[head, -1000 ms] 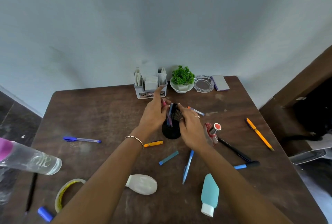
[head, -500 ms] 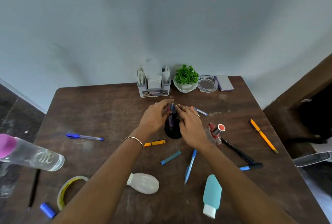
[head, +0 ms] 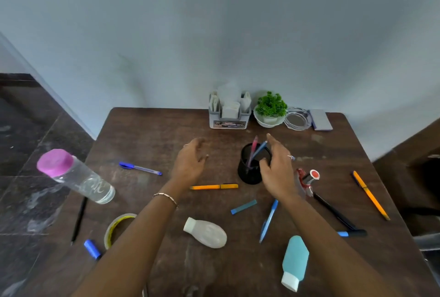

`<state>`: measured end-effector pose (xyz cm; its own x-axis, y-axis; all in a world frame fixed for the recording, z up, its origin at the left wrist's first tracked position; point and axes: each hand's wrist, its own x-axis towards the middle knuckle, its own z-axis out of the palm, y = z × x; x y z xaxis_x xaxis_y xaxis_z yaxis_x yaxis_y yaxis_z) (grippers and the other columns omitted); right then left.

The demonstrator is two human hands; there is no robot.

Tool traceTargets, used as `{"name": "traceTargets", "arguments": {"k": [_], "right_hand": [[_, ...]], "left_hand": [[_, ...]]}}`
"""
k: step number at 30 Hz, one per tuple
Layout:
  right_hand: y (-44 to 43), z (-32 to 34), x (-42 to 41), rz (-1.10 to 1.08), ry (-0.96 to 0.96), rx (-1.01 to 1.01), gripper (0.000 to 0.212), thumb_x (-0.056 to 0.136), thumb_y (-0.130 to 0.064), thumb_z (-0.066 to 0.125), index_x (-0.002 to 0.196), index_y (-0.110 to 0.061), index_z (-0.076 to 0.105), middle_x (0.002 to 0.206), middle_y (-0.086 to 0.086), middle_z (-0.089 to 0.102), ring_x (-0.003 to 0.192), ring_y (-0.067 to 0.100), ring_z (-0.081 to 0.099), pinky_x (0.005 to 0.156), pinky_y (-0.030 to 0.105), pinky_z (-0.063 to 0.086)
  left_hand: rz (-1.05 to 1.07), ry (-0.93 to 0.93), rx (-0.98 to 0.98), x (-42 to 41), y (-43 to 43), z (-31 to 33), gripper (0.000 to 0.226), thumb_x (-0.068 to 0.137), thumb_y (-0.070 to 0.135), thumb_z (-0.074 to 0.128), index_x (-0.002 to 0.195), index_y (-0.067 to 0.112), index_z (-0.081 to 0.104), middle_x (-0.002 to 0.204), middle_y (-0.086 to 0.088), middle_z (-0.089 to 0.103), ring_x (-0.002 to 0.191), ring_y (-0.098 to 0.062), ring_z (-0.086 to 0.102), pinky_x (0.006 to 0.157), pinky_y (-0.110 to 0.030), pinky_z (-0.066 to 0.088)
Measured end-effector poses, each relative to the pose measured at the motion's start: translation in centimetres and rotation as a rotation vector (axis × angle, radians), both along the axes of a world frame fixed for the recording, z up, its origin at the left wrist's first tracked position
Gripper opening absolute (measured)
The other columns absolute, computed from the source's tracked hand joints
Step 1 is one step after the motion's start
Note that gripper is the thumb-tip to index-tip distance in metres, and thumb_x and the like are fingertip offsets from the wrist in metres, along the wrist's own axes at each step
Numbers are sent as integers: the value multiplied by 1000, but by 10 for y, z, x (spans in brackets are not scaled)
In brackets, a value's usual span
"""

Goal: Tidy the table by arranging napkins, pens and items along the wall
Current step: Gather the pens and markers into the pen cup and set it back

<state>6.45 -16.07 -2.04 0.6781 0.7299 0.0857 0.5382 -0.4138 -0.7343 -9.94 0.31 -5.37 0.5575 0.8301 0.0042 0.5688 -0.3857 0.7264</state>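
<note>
Centre frame, the cup point(head: 250, 175) holds two pens point(head: 253, 148): likely light, stiff and tippy, so grip its wall low. The left hand point(head: 190, 165) hangs loose and empty. The right hand point(head: 277, 170) is spread beside the cup, thumb perhaps touching its rim.

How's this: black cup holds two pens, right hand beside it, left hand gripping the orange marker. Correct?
Not quite. Head view: the left hand is open and holds nothing; the orange marker lies on the table beside it. Rest stands.

Matt worn wooden table point(head: 147, 144), black mesh pen holder point(head: 247, 175).
</note>
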Motion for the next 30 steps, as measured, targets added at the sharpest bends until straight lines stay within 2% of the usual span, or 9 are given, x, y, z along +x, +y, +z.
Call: {"name": "traceTargets", "arguments": {"k": [2, 6, 11, 14, 17, 21, 23, 26, 30], "right_hand": [[11, 6, -12, -69, -137, 99, 60, 88, -6, 56, 145, -14, 37, 147, 3, 41, 139, 15, 27, 114, 25, 19], [43, 13, -45, 39, -257, 225, 55, 87, -8, 58, 140, -10, 43, 144, 6, 45, 137, 19, 32, 115, 35, 27], [70, 6, -96, 296, -176, 162, 53, 88, -11, 57, 139, -19, 44, 147, -2, 41, 139, 14, 28, 112, 24, 20], [75, 0, -118, 385, -110, 70, 49, 90, -14, 56, 136, -26, 46, 148, -8, 36, 139, 9, 26, 105, 19, 19], [76, -6, -130, 451, -1, -15, 44, 92, -18, 55, 133, -31, 48, 146, -11, 35, 135, 4, 29, 102, 19, 25], [78, -18, -134, 448, 108, -51, 35, 92, -18, 56, 124, -31, 55, 134, -14, 42, 124, 5, 44, 98, 27, 42], [80, -20, -134, 381, 206, -38, 30, 91, -13, 57, 117, -28, 59, 123, -13, 50, 115, 5, 52, 92, 21, 45], [83, -16, -136, 220, 516, -14, 23, 93, -4, 54, 108, -19, 61, 110, -4, 62, 100, 7, 59, 86, 17, 48], [85, -7, -136, -26, 1013, 13, 17, 95, -1, 50, 101, -11, 63, 102, 8, 68, 86, 14, 63, 81, 26, 52]], "left_hand": [[97, 81, 41, -31, 12, -6, 44, 84, 6, 62, 127, 12, 56, 126, -9, 60, 118, -25, 53, 101, -35, 43], [175, 295, 68, -87, 30, -12, 44, 82, 0, 57, 125, 11, 60, 127, -15, 55, 119, -31, 51, 98, -36, 42], [-91, 691, 135, -127, 50, -26, 40, 84, 1, 54, 123, 11, 58, 134, -10, 54, 124, -26, 52, 101, -38, 44], [-142, 787, 270, -128, 51, -25, 31, 84, -1, 55, 112, 13, 61, 119, -8, 59, 113, -27, 59, 90, -39, 51], [-169, 844, 455, -130, 53, -23, 23, 87, 4, 54, 106, 16, 61, 111, -5, 60, 109, -25, 55, 77, -37, 51], [-247, 779, 523, -138, 58, -29, 21, 91, 8, 50, 108, 17, 59, 112, -4, 58, 107, -24, 54, 68, -36, 48], [-284, 683, 580, -141, 58, -28, 21, 90, 6, 50, 106, 16, 59, 110, -5, 59, 101, -26, 58, 61, -37, 47], [-260, 463, 620, -140, 56, -27, 23, 84, 5, 59, 102, 18, 56, 104, -4, 58, 87, -27, 62, 52, -38, 51], [0, -49, 294, -118, 40, 0, 15, 96, 25, 50, 110, 19, 51, 104, 1, 60, 87, -20, 63, 71, -37, 51]]}}
